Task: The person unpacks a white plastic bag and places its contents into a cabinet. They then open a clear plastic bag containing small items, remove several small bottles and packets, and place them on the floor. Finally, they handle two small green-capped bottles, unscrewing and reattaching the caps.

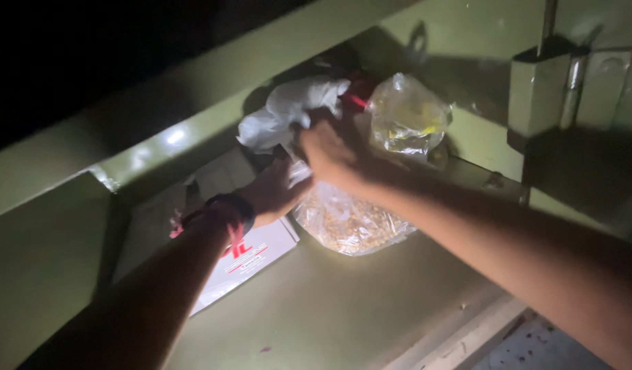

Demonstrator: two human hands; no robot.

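Both my arms reach into a green metal compartment lit by a torch. My left hand (275, 192), with a dark band and red thread on the wrist, presses against the top of a clear plastic bag of yellow grain (347, 223). My right hand (329, 152) lies over the same bag's neck, fingers closed around gathered plastic. Just behind my hands sits a crumpled white plastic bag (288, 113). A clear bag with yellowish contents (406, 116) stands to the right of it. Which hand truly grips the plastic is partly hidden.
A flat white carton with red print (251, 264) lies under my left forearm. A green metal shelf floor (329, 315) spreads in front. A latch and hinge block (545, 89) juts from the wall at right. A small red object (359, 92) sits behind the bags.
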